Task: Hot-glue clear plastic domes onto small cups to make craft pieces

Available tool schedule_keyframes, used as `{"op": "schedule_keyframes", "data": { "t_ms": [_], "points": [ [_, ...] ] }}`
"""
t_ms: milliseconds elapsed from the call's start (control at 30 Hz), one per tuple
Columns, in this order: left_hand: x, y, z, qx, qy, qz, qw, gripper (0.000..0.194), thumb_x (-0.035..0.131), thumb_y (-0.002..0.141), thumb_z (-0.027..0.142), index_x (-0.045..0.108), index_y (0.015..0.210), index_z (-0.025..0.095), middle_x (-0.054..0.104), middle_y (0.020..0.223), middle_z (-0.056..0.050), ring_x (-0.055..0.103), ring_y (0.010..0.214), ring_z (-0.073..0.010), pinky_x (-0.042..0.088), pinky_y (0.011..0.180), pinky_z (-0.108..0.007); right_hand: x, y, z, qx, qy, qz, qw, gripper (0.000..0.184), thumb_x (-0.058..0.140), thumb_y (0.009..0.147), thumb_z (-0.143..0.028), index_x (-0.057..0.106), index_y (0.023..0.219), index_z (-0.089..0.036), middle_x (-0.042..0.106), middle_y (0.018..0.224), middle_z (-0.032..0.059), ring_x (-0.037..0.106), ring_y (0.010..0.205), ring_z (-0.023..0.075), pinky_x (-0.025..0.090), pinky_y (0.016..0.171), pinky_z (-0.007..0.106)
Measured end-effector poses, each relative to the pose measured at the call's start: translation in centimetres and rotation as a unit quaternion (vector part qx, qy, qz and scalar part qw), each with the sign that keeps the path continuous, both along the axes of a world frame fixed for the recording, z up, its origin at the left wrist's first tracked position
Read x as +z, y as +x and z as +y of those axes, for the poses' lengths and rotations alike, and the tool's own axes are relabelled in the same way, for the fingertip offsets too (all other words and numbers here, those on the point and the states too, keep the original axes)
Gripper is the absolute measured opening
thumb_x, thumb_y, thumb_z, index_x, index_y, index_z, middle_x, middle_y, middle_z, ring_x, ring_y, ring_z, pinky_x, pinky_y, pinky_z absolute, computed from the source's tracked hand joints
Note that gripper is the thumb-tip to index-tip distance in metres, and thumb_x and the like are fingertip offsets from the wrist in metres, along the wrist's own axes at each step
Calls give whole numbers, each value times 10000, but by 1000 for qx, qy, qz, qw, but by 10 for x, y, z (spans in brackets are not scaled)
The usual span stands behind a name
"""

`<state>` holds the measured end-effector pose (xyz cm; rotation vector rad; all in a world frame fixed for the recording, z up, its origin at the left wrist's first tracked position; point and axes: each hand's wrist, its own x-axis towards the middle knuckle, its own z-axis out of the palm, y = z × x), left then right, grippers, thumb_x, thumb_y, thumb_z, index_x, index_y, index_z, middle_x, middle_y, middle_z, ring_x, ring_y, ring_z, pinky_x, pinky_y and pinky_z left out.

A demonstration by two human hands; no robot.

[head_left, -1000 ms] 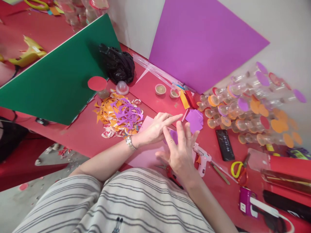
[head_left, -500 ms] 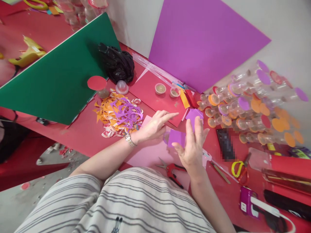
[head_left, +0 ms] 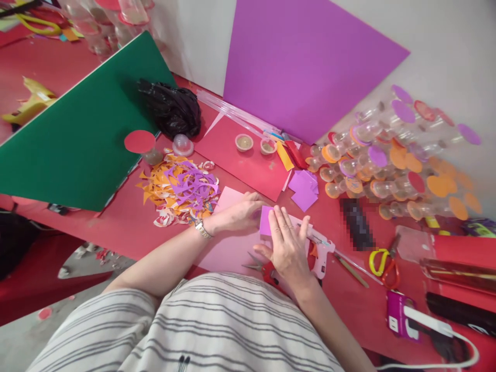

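Observation:
My right hand (head_left: 289,245) lies flat over a small purple paper square (head_left: 265,221), with its fingers stretched out and the thumb apart. At the square's left edge is my left hand (head_left: 244,213), its fingers bent in; what they grip, if anything, is hidden. Both hands are above a pink sheet (head_left: 220,250). Red-handled scissors (head_left: 270,271) lie partly under my right wrist, and a white glue gun (head_left: 321,258) rests just right of it. More purple paper squares (head_left: 304,190) are piled beyond my right hand.
Orange and purple paper scraps (head_left: 182,186) are heaped at left, before a leaning green board (head_left: 93,139). Two small cups (head_left: 244,142) sit on a red sheet. Clear plastic pieces with coloured discs (head_left: 372,160) crowd the right. Yellow-and-red scissors (head_left: 383,266) lie near a blurred dark object (head_left: 356,225).
My right hand has come down and left onto the purple square. My left hand's outstretched index finger has bent in beside it. The glue gun is now more exposed; the view has shifted slightly.

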<state>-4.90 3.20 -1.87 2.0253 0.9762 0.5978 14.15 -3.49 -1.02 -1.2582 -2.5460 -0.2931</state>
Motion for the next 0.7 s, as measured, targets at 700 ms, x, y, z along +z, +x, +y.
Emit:
{"op": "schedule_keyframes", "data": {
  "t_ms": [700],
  "points": [
    [-19, 12, -6, 48, 57, -53, 996, 297, 616, 793, 96, 598, 1082, 161, 598, 1026, -77, 547, 1042, -241, 452, 978, -403, 6, 1, 1, -9, 4, 33, 999, 740, 319, 1030, -492, 131, 1588, -44, 500, 1482, 247, 435, 1428, 326, 72, 1222, 623]
  ]
}}
